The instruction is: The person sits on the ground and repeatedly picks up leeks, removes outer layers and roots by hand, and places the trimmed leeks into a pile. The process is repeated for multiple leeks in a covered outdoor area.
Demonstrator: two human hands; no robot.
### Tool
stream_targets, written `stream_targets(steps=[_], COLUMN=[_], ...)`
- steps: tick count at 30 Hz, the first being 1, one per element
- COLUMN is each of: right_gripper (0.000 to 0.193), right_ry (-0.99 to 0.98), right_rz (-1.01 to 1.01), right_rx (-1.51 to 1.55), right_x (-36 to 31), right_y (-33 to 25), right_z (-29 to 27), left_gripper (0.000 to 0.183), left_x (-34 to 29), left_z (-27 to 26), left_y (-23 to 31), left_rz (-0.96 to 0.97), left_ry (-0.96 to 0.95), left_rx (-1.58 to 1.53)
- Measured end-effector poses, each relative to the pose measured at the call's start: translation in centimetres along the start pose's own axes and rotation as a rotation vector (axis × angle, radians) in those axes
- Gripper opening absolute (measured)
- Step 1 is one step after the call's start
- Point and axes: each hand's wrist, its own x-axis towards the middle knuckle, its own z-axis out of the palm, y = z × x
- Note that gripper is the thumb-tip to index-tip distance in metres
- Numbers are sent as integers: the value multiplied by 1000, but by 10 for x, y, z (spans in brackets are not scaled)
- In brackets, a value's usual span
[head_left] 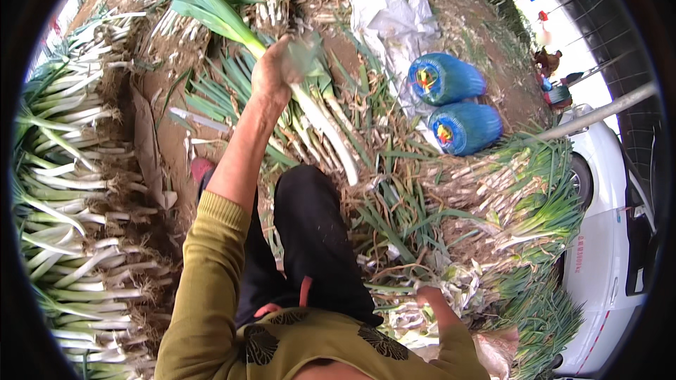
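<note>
My left hand (pixel 273 72) is stretched out ahead and grips a long green onion (pixel 320 118) near where its leaves meet the white stalk. The green leaves fan up and left; the white stalk points down and right over a loose pile of similar onions (pixel 310 134). My right hand (pixel 431 300) is low at the right, resting among trimmed leaves and husks (pixel 451 278). Its fingers are curled, and what they hold is hidden. Both sleeves are olive yellow.
Rows of green onions with white stalks and rooty ends (pixel 70 197) lie along the left. Two blue net-wrapped bundles (pixel 451 102) sit by white plastic sheeting (pixel 387 14). A white car (pixel 605 239) and a metal pole (pixel 598 112) stand at right. My knee in black trousers (pixel 310 225) is at centre.
</note>
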Motion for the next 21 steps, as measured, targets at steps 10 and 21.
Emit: stream_targets(steps=[10,21], right_gripper=[35,10], right_ry=[774,1747], right_rz=[-755,-598], right_rx=[1450,-12], right_x=[-88,-68], right_y=[-200,-252], right_z=[-425,-450], left_gripper=[36,20], left_x=[-6,-1], left_z=[-30,-32], left_y=[-24,-17], left_rz=[-134,-40], left_ry=[-146,314], left_rx=[-222,-193])
